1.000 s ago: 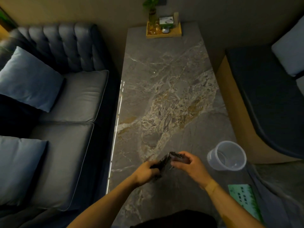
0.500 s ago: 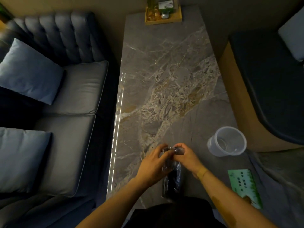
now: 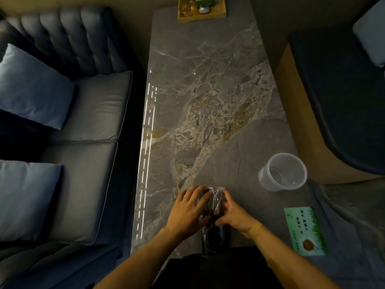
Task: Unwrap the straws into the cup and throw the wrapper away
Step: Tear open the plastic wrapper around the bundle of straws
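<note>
Both hands' grip closed on straw pack (image 3: 212, 207): left hand (image 3: 187, 211), right hand (image 3: 235, 215); long axis points away.

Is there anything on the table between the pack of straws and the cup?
Nothing visible. The straw pack, held by both hands, and the empty cup have only bare table between them. The green card lies off to the side, nearer the person.

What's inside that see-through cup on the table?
The clear cup looks empty: only its bare bottom shows through, no straws yet. The dark straws are in the plastic wrapper held by the left hand and right hand, which cover part of it.
</note>
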{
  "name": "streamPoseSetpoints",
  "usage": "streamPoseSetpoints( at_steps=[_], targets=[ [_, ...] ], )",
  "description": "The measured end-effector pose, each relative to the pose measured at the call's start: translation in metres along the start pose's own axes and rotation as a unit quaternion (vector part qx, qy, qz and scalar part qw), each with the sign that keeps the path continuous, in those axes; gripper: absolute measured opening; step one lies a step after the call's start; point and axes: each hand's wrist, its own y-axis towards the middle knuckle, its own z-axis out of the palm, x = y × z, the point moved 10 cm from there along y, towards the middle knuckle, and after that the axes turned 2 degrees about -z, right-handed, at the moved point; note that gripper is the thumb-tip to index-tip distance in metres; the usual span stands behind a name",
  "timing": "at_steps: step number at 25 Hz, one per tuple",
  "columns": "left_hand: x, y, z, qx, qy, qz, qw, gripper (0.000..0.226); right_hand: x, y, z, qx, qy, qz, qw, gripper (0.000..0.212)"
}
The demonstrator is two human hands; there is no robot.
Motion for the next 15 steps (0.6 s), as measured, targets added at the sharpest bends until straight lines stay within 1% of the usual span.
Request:
streamPoseSetpoints(
  at_steps=[3, 5, 6, 8, 9, 10, 11, 13, 15],
  targets=[
    [-0.006, -0.001, -0.002, -0.028, 0.028, 0.055, 0.998, 0.056, -0.006, 0.005, -0.008, -0.036, -0.030, -0.011, 0.999, 0.100],
    [-0.006, -0.001, -0.009, -0.050, 0.018, 0.056, 0.997, 0.046, -0.008, 0.006, -0.010, -0.041, -0.033, -0.012, 0.999, 0.095],
    [-0.004, 0.001, -0.016, -0.062, -0.002, 0.040, 0.997, 0.040, -0.008, 0.006, -0.011, -0.044, -0.031, -0.016, 0.998, 0.088],
    [0.005, 0.009, -0.031, -0.084, -0.067, -0.009, 0.994, 0.030, -0.004, 0.007, -0.013, -0.064, -0.032, -0.029, 0.997, 0.066],
    [0.011, 0.015, -0.039, -0.090, -0.111, -0.036, 0.989, 0.025, -0.002, 0.008, -0.015, -0.080, -0.040, -0.035, 0.995, 0.057],
    [0.018, 0.022, -0.045, -0.091, -0.168, -0.068, 0.979, 0.022, 0.002, 0.009, -0.017, -0.095, -0.058, -0.041, 0.993, 0.052],
    [0.026, 0.029, -0.050, -0.086, -0.244, -0.103, 0.960, 0.020, 0.007, 0.010, -0.019, -0.105, -0.078, -0.046, 0.990, 0.051],
    [0.040, 0.044, -0.051, -0.054, -0.401, -0.169, 0.899, 0.015, 0.023, 0.011, -0.019, -0.108, -0.081, -0.072, 0.988, 0.044],
    [0.043, 0.058, -0.045, 0.009, -0.499, -0.207, 0.841, 0.015, 0.040, 0.012, -0.016, -0.101, -0.053, -0.097, 0.989, 0.031]
  ],
)
